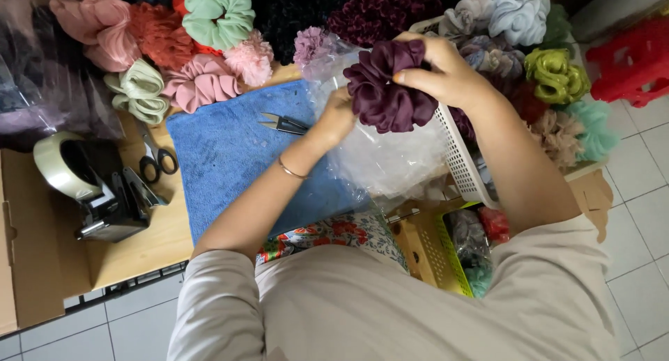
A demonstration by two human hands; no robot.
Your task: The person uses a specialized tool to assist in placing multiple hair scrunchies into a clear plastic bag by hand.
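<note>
Gripping a ruffled dark plum scrunchie (385, 86), both hands pinch its satin folds.

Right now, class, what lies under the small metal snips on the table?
The snips rest on a blue towel spread over the wooden table. The table beneath the towel is covered, unseen.

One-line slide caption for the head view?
Right hand holds a dark plum fabric scrunchie over a clear plastic bag gripped by the left hand, above a blue towel.
</note>
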